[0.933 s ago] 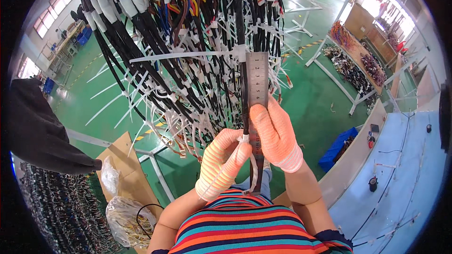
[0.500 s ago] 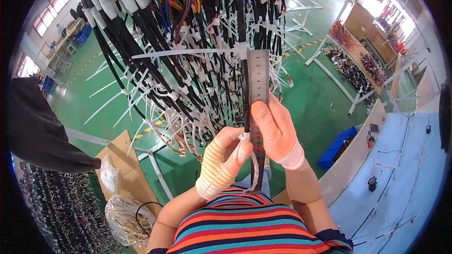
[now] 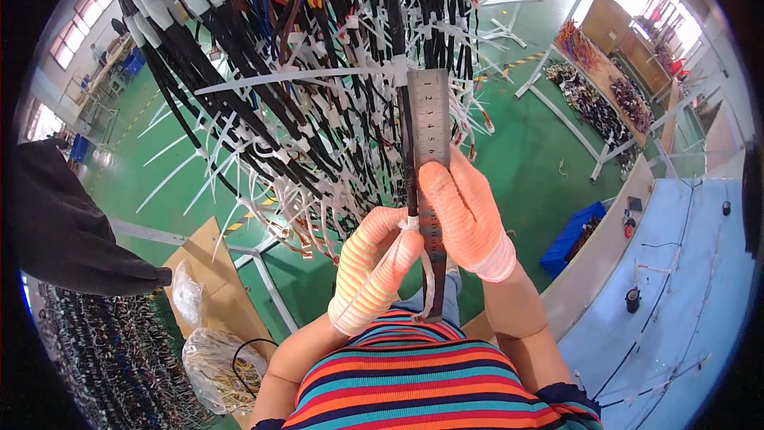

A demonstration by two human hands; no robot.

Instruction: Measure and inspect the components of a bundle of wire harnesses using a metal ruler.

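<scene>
My left hand (image 3: pixel 372 271), in a striped knit glove, is closed on the lower part of a black wire harness (image 3: pixel 411 167), pinching it at a white piece. My right hand (image 3: pixel 469 219), gloved the same way, grips a steel ruler (image 3: pixel 428 115) and keeps it upright along the harness's right side. The ruler's top end lies by a white cable tie (image 3: pixel 298 78) fastened round the harness, its long tail sticking out to the left. Below my left hand the harness's end hangs down beside the ruler's lower part.
Many black harnesses (image 3: pixel 231 48) with white ties and connectors hang ahead. At the right stand a blue-topped board (image 3: pixel 676 271) and a blue crate (image 3: pixel 569 243). Dark cloth (image 3: pixel 79 223), cardboard (image 3: pixel 211 271) and a plastic bag of wires (image 3: pixel 219 366) are at the left.
The ruler, harness and both hands sit slightly higher and further left in the view. The hanging bundle has shifted left too. Both grips look the same.
</scene>
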